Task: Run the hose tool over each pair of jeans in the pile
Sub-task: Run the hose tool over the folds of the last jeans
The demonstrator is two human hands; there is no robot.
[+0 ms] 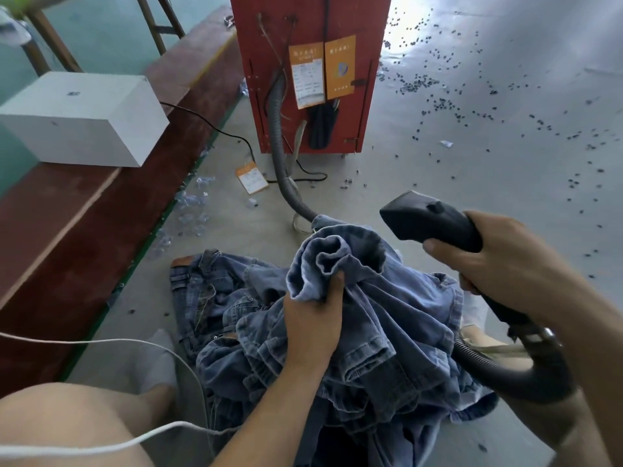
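One pile of jeans on the floor; the number of pairs cannot be told. One hose tool, one hose running to one red cabinet, one white box. Left hand: fingers curled into a raised fold of denim. Right hand: fingers wrapped round the tool's handle, nozzle just beyond the fingertips, above and beside the fold, not touching it.

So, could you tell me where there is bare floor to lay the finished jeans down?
The clearest patch is the grey floor between the jeans pile, the red cabinet and the wooden platform. Close to the platform, clear plastic scraps crowd it. Right of the cabinet, small dark bits litter the floor.
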